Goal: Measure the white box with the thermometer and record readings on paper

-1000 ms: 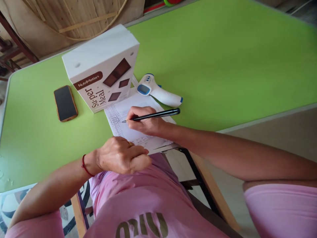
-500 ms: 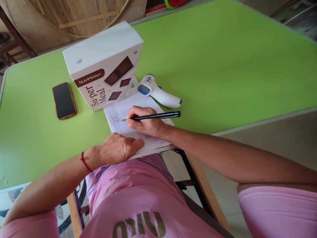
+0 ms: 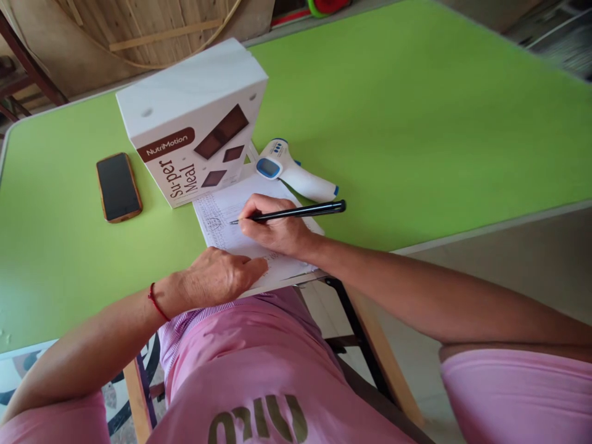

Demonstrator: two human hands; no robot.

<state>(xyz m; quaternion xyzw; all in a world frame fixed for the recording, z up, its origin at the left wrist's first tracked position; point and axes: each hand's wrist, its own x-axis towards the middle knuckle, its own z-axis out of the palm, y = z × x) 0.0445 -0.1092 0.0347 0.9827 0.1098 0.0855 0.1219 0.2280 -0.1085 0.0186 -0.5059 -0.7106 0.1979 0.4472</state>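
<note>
My right hand [image 3: 280, 228] is closed round a black pen [image 3: 305, 211], its tip down at a paper sheet [image 3: 226, 196] covered with writing and a small rounded drawing. Palm down, my left hand [image 3: 222, 274] rests on the sheet's near left part by the table edge. One finger of it stretches to the right; the others are partly hidden, and I see nothing held there. A white and blue infrared thermometer [image 3: 296, 172] lies at the far right edge of the paper. Behind the sheet stands a white NutriMotion box [image 3: 194, 123], close against the paper's far edge.
A phone in a brown case [image 3: 119, 188] lies left of the box on the green table [image 3: 416, 123]. Past the far edge, a round wooden panel [image 3: 157, 31] leans at the back. A dark wooden chair [image 3: 28, 68] stands at the far left.
My right hand and the pen have shifted slightly to the right, and the pen's back end has risen a little. My left hand has stayed nearly in place.
</note>
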